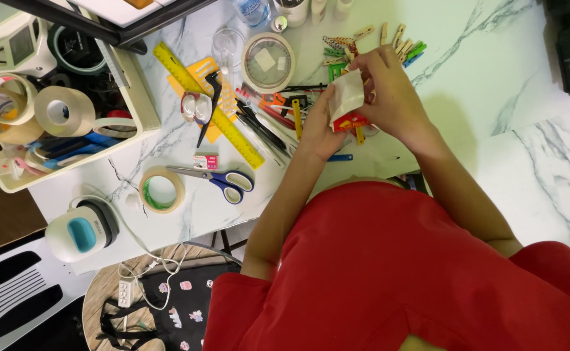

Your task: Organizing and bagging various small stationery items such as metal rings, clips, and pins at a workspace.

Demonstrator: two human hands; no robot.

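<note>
My left hand (321,130) and my right hand (389,91) together hold a small white packet with a red end (347,101) above the marble table (493,58). The left hand grips it from below, the right hand pinches its upper edge. Just beyond the hands lies a heap of wooden and coloured clothespins (376,45). Pens and markers (269,120) lie to the left of the packet. My red shirt fills the lower part of the view.
A yellow ruler (207,104), blue-handled scissors (223,179), a tape roll (161,190) and a round clear lid (269,62) lie on the table. A white bin of tape rolls (44,110) stands at the left. A small white and teal device (83,231) sits at the table's near-left edge.
</note>
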